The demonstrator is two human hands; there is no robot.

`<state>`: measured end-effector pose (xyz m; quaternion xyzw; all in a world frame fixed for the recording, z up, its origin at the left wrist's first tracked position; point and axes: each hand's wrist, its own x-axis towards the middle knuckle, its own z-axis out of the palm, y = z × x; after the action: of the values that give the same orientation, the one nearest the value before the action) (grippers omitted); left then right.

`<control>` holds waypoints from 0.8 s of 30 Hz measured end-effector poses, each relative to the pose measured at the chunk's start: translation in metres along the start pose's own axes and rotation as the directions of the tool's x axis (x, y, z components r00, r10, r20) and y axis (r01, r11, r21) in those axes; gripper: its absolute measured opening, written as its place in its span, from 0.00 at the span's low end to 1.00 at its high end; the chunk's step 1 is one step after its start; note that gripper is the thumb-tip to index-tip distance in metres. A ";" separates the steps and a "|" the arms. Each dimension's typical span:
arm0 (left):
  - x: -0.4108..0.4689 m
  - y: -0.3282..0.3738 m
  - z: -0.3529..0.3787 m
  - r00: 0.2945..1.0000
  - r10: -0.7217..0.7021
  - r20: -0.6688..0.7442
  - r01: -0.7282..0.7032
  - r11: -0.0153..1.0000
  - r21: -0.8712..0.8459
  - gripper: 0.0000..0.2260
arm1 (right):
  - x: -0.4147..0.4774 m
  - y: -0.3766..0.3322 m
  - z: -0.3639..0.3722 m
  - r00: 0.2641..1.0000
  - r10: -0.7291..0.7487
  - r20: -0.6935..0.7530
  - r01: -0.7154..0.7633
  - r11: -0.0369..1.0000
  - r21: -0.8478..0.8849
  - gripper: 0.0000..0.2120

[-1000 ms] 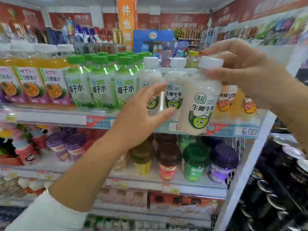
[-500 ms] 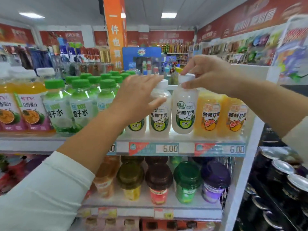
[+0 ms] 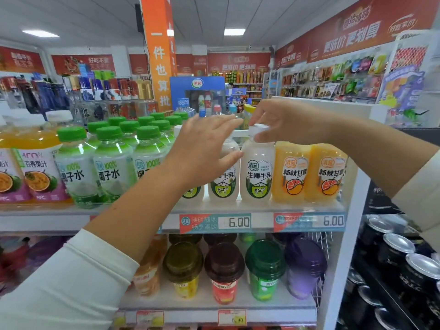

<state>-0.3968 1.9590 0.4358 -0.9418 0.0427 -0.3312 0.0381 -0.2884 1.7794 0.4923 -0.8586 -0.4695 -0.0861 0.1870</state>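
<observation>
The right hand (image 3: 285, 125) is pinching the cap of the coconut milk bottle (image 3: 257, 172), apparently to square it upright on the shelf (image 3: 262, 208) front, while the left hand (image 3: 202, 148), fingers straight, is bracing the neighbouring bottle (image 3: 223, 184).

The shop was bright. Flat ceiling lights (image 3: 234, 32) shone white from above, so the shadows were soft and faint. The silver tops of the cans (image 3: 400, 244) gleamed. In the middle the picture was sharp, and the label on the white bottle (image 3: 258, 172) was easy to read. The left hand (image 3: 204, 148) looked a little smeared. Near the edges things went fuzzy, like the red banner (image 3: 357, 32) and the low left corner. The shelf post (image 3: 342, 246) leaned, and straight lines bent out there.
</observation>
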 end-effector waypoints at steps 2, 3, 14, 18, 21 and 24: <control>0.004 0.008 0.001 1.000 0.027 0.016 -0.026 1.000 -0.015 0.28 | -0.008 0.000 -0.010 1.000 0.005 0.025 -0.004 1.000 -0.026 0.16; 0.005 0.011 0.001 0.999 0.038 0.020 -0.037 0.999 -0.023 0.28 | -0.012 0.001 -0.014 0.999 0.020 0.046 -0.018 0.998 -0.055 0.18; 0.008 0.024 0.005 0.998 0.043 0.055 -0.041 0.998 -0.048 0.28 | -0.036 0.020 -0.020 0.995 0.091 -0.051 -0.096 0.990 -0.104 0.16; 0.000 0.025 0.004 0.997 0.071 -0.005 -0.071 0.995 -0.066 0.28 | -0.063 0.011 -0.026 0.944 0.038 -0.328 -0.036 0.999 0.010 0.15; -0.023 0.023 0.005 0.982 0.096 -0.160 -0.120 0.982 -0.149 0.26 | -0.080 -0.012 -0.026 0.865 0.001 -0.502 0.047 0.995 0.083 0.11; -0.066 0.023 0.005 0.988 -0.029 -0.155 -0.027 0.935 -0.353 0.23 | -0.085 -0.033 -0.007 0.895 -0.010 -0.447 0.119 0.969 0.217 0.08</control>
<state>-0.4462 1.9437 0.3891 -0.9042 0.1041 -0.3914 -0.1358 -0.3626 1.7266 0.4795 -0.7715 -0.4501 -0.2280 0.3876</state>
